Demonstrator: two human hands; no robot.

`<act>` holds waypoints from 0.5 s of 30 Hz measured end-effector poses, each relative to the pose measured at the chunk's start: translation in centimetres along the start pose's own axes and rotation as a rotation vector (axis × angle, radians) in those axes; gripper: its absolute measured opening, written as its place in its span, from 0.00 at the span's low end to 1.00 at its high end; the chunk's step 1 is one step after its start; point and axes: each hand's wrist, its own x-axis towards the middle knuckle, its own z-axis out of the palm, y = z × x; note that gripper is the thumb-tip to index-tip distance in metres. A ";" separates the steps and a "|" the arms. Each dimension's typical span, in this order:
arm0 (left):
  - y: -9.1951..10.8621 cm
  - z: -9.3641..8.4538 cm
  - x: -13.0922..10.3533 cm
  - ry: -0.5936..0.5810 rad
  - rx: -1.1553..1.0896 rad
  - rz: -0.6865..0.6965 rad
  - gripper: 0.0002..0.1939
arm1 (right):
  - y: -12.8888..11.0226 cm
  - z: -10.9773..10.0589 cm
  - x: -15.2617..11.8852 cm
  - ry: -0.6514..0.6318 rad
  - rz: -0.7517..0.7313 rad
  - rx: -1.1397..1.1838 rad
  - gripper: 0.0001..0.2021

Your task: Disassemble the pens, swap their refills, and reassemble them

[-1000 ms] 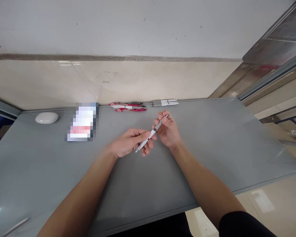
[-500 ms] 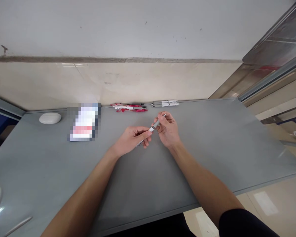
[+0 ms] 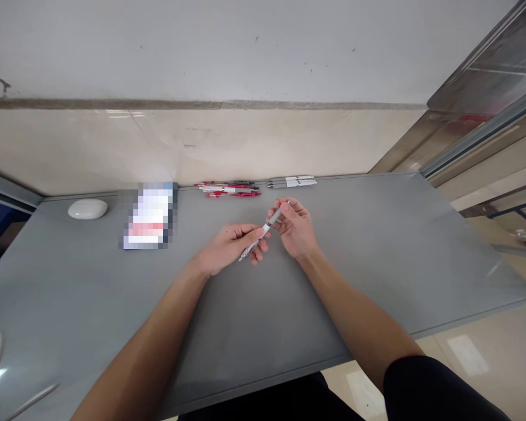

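A white pen with a grey grip is held slantwise between both hands above the table. My left hand is closed on its white barrel, thumb on top. My right hand pinches the grey end near the metal tip, which points up and to the right. Behind the hands, a bunch of red, white and dark pens lies along the table's back edge. To its right rest several white and grey pens side by side.
On the grey table a phone-like object with a blurred screen lies at the left. A white oval case is further left. A wall rises behind the back edge. A white cable shows at the lower left.
My left hand has shifted slightly left and down along the pen, and more of the white barrel shows. My right hand still pinches the grey end. The view has moved a little.
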 end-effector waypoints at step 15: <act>-0.7 0.2 0.6 0.226 0.264 0.176 0.16 | 0.1 0.3 0.1 0.050 -0.047 -0.011 0.09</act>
